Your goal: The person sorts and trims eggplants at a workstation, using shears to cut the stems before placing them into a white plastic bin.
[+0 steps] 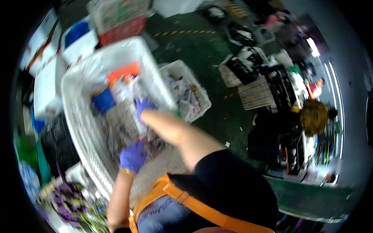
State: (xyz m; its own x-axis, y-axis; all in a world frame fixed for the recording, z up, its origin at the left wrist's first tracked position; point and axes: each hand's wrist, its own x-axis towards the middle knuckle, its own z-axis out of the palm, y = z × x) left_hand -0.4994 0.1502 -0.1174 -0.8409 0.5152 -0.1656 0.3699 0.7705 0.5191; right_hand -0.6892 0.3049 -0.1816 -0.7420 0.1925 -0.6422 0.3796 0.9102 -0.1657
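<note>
Both my hands wear purple gloves and are inside a large white plastic tub [70, 105]. My left hand [133, 156] is low over the near part of the tub, next to a small red piece and a jumble of greyish small items [120, 134]. Blur hides whether its fingers hold anything. My right hand [144, 108] reaches farther in, fingers apart, beside crumpled clear and white plastic wrapping [124, 90]. A blue packet [103, 100] and an orange-red packet [123, 72] lie toward the tub's far end.
A white basket [204, 95] of wrapped items stands against the tub's right side. White foam boxes [48, 91] line the left, with a red crate [122, 31] beyond. Purple-and-green strips [72, 198] lie at lower left. People and black crates [278, 87] are across the green floor.
</note>
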